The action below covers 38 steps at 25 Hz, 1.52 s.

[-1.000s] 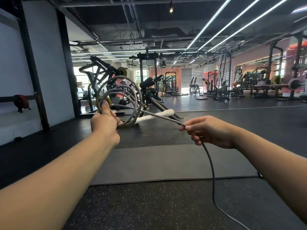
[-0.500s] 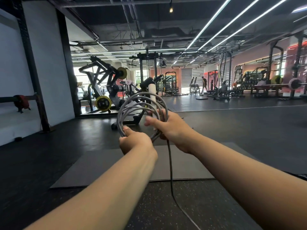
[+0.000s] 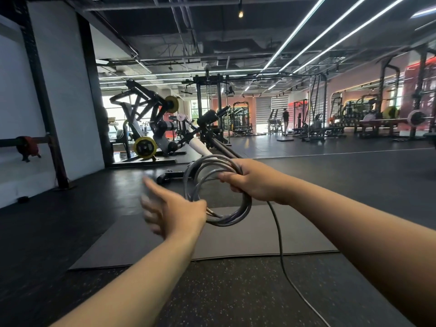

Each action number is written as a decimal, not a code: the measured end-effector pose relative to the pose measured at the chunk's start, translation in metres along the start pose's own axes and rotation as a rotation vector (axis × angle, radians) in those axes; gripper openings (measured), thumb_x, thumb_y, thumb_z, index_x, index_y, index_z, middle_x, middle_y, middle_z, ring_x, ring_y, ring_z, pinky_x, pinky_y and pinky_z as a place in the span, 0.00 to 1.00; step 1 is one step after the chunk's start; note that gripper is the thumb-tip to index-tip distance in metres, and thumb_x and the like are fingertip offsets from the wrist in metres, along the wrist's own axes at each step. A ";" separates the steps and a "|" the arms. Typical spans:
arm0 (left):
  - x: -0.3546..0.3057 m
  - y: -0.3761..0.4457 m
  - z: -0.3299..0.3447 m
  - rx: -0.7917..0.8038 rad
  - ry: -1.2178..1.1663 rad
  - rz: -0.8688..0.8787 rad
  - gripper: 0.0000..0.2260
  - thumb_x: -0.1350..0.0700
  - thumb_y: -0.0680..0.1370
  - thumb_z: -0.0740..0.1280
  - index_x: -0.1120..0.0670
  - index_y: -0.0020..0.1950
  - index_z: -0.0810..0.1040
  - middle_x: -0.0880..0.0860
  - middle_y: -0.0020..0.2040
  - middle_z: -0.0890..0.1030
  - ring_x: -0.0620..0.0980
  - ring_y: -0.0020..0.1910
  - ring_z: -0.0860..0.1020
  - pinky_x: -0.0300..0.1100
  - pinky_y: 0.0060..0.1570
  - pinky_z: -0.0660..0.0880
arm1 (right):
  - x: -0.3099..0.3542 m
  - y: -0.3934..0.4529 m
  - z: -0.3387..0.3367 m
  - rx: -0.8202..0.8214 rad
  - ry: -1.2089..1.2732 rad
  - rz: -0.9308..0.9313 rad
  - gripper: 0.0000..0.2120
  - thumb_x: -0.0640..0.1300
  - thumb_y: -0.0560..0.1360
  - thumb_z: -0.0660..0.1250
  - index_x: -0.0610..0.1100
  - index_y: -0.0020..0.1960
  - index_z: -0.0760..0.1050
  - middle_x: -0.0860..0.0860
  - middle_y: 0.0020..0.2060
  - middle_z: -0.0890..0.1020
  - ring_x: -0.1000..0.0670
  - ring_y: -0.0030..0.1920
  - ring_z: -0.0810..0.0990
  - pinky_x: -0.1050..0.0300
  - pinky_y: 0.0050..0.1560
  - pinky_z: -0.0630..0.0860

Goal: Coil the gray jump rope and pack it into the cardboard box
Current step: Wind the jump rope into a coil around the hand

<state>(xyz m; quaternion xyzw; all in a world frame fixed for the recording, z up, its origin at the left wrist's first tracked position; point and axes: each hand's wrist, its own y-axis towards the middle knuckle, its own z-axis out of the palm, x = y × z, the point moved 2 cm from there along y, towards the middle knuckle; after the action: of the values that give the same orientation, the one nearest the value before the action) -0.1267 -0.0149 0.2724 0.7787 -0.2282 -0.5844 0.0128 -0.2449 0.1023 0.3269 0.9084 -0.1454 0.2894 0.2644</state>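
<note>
Gym — dark floor [image 3: 70,232], ceiling light strips [image 3: 330,27]

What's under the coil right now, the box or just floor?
Below the coil held by the right hand lies a gray floor mat on dark speckled flooring. No cardboard box shows there. The left hand covers a patch of mat beside the coil.

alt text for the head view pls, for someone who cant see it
The right hand grips a coiled gray jump rope over a gym mat, its loose tail trailing to the floor. The left hand, open and blurred, is beside the coil.
</note>
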 end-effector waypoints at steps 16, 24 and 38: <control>-0.064 0.053 -0.013 0.578 0.675 0.885 0.09 0.49 0.81 0.66 0.48 0.41 0.75 0.48 0.34 0.81 0.46 0.34 0.79 0.41 0.34 0.72 | 0.013 -0.004 -0.045 0.105 -0.351 0.048 0.21 0.67 0.78 0.63 0.50 0.52 0.80 0.53 0.40 0.82 0.57 0.38 0.79 0.61 0.39 0.71; -0.040 0.073 -0.040 0.570 -0.273 0.304 0.11 0.50 0.80 0.67 0.56 0.47 0.84 0.49 0.32 0.78 0.51 0.35 0.79 0.50 0.45 0.78 | -0.026 -0.025 -0.084 -0.039 0.157 0.244 0.20 0.58 0.76 0.72 0.39 0.46 0.79 0.52 0.27 0.71 0.50 0.26 0.70 0.50 0.36 0.79; -0.067 0.005 0.027 0.076 -1.067 -0.297 0.11 0.51 0.82 0.64 0.55 0.43 0.75 0.53 0.36 0.83 0.51 0.31 0.83 0.46 0.37 0.82 | 0.012 0.005 0.018 -0.206 0.778 0.058 0.19 0.60 0.74 0.73 0.44 0.51 0.84 0.45 0.45 0.86 0.51 0.40 0.84 0.57 0.44 0.79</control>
<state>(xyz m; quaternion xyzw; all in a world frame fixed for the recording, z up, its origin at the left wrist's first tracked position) -0.1677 0.0120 0.3259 0.3984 -0.1118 -0.8845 -0.2153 -0.2295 0.0871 0.3237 0.6952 -0.0883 0.6030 0.3812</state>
